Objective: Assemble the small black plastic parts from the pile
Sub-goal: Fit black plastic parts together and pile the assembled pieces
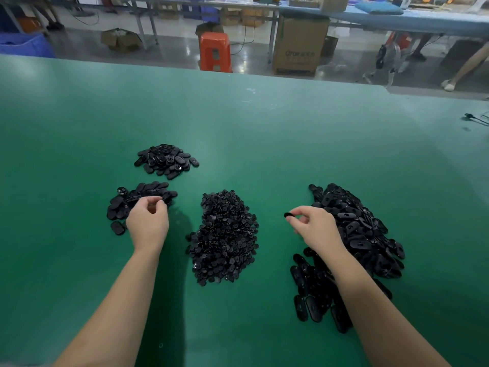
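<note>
Black plastic parts lie in four heaps on the green table (264,133). A big pile of oval parts (357,234) sits at the right, and a pile of small round parts (225,237) in the middle. Two smaller heaps of ovals sit at the left, one near (132,200) and one farther back (166,160). My right hand (315,226) pinches a small black part (289,215) between thumb and forefinger, left of the big pile. My left hand (148,221) hovers over the near left heap with fingers curled; I cannot tell whether it holds anything.
The table's far edge runs across the top. Beyond it stand an orange stool (214,51), a cardboard box (299,46), a blue bin (26,46) and long work tables. A black cable (476,119) lies at the table's right edge.
</note>
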Action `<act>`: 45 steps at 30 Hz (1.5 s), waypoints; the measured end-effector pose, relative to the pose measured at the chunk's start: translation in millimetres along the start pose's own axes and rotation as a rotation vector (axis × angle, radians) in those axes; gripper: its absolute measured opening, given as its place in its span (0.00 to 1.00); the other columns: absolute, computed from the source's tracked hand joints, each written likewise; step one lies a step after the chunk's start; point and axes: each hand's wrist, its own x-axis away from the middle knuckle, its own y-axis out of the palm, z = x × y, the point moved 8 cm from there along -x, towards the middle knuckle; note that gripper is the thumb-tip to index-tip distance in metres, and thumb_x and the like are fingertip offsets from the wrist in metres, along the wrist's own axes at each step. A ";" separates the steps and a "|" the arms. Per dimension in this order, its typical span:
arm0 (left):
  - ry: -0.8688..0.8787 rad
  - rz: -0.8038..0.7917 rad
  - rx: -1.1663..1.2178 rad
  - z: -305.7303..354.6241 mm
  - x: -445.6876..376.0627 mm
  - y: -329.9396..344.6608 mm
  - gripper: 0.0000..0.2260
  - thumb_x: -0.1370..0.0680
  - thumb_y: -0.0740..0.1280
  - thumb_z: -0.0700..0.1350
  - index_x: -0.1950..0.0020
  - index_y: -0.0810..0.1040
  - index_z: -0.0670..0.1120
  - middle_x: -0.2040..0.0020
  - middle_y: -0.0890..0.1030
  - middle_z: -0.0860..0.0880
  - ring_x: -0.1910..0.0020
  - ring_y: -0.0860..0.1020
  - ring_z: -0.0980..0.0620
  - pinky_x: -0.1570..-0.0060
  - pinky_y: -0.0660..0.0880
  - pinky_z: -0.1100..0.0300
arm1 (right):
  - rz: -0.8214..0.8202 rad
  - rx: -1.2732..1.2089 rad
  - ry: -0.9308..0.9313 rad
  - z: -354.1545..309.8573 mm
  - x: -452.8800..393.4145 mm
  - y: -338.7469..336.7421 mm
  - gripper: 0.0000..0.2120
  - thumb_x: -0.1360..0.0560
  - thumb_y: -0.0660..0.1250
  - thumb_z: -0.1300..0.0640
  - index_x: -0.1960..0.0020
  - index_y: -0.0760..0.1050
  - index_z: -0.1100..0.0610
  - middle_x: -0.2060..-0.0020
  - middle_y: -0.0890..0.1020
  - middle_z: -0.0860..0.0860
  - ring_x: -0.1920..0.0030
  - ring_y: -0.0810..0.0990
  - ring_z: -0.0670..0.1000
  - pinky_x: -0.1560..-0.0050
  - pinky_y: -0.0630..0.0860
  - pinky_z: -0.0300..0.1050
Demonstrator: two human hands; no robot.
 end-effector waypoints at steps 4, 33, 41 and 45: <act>0.145 -0.160 -0.041 26.5 26.8 30.1 0.06 0.19 0.65 0.44 0.49 0.81 0.51 0.61 0.82 0.55 0.69 0.76 0.55 0.69 0.71 0.60 | -0.210 -0.635 0.003 -21.1 12.8 18.1 0.09 0.24 0.74 0.59 0.45 0.81 0.56 0.50 0.86 0.53 0.54 0.87 0.52 0.59 0.84 0.45; 0.376 -0.691 0.051 96.1 117.1 116.1 0.06 0.23 0.73 0.45 0.59 0.84 0.54 0.63 0.84 0.61 0.63 0.79 0.63 0.61 0.71 0.73 | -0.370 -1.126 0.145 -38.6 40.8 69.7 0.14 0.21 0.67 0.69 0.36 0.74 0.60 0.52 0.86 0.62 0.49 0.86 0.62 0.51 0.84 0.48; 0.341 -0.451 -0.168 79.3 82.3 90.0 0.05 0.21 0.69 0.48 0.56 0.83 0.53 0.66 0.80 0.59 0.69 0.75 0.61 0.66 0.67 0.65 | -0.173 -1.020 0.252 -18.6 36.0 68.3 0.08 0.18 0.64 0.63 0.41 0.71 0.65 0.56 0.86 0.62 0.55 0.87 0.60 0.58 0.84 0.46; 0.191 -0.443 -0.300 43.9 44.8 73.0 0.07 0.20 0.67 0.43 0.53 0.84 0.52 0.69 0.78 0.56 0.74 0.70 0.57 0.72 0.64 0.62 | -0.007 -1.000 0.397 5.3 32.8 67.8 0.07 0.17 0.61 0.62 0.39 0.71 0.62 0.52 0.85 0.62 0.56 0.88 0.56 0.56 0.85 0.47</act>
